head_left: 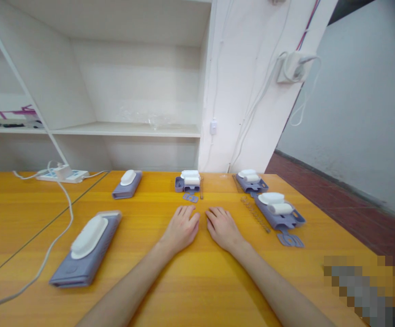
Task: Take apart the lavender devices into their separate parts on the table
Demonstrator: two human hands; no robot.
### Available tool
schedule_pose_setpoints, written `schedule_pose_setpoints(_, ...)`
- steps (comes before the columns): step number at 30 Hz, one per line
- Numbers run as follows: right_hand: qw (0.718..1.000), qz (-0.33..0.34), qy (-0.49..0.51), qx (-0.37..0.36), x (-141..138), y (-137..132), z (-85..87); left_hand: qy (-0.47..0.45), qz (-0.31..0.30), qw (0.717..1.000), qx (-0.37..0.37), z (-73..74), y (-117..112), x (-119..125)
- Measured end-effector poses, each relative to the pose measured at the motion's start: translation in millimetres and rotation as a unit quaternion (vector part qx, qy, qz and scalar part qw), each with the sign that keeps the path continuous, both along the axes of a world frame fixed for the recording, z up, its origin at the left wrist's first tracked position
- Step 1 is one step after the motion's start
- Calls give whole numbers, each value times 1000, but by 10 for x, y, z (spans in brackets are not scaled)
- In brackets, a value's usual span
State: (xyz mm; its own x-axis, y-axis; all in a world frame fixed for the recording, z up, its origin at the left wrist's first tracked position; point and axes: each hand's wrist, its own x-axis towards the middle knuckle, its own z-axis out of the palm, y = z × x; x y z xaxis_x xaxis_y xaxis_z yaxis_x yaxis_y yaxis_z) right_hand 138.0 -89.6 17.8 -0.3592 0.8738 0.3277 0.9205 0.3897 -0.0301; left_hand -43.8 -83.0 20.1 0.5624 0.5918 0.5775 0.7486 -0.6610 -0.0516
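Note:
My left hand [181, 228] and my right hand [222, 227] lie flat side by side on the yellow wooden table [190, 281], fingers stretched out, holding nothing. Just beyond my fingertips sits a lavender device with white rollers [189, 180], with small lavender clips [190, 198] and a thin metal spring [201, 188] beside it. To the right lie two more opened lavender devices [251, 180] [279, 210] with white parts, a long spring [255, 214] and a loose lavender piece [290, 239].
Two closed lavender devices with white tops lie left of my hands, one near [86, 247], one farther back [127, 184]. A white power strip [62, 174] and its cable [52, 243] cross the table's left side. White shelves stand behind; a wall socket [291, 67] hangs on the pillar.

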Motion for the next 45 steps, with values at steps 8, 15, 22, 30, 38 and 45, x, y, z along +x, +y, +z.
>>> schedule_pose_setpoints(8, 1000, 0, 3, 1, -8, -15, 17, -5, 61, 998, 7, -3, 7, -26)
schedule_pose_setpoints(15, 1000, -2, 8, -4, 0, -12, 13, -2, 164, 986, -12, 10, 88, -208)
schedule_pose_setpoints(22, 1000, 2, 9, 0, 13, -3, 3, 54, 240, 969, -24, 255, 78, -492)
schedule_pose_setpoints(30, 1000, 7, 18, -6, 19, 7, -24, 122, 474, 869, -66, 449, -185, -1400)
schedule_pose_setpoints(38, 1000, 10, 19, 2, 21, 12, -37, 144, 469, 851, -186, 358, -282, -1831)
schedule_pose_setpoints(45, 999, 23, 41, 13, 19, 8, -42, 64, 256, 949, -171, 395, -211, -1230)
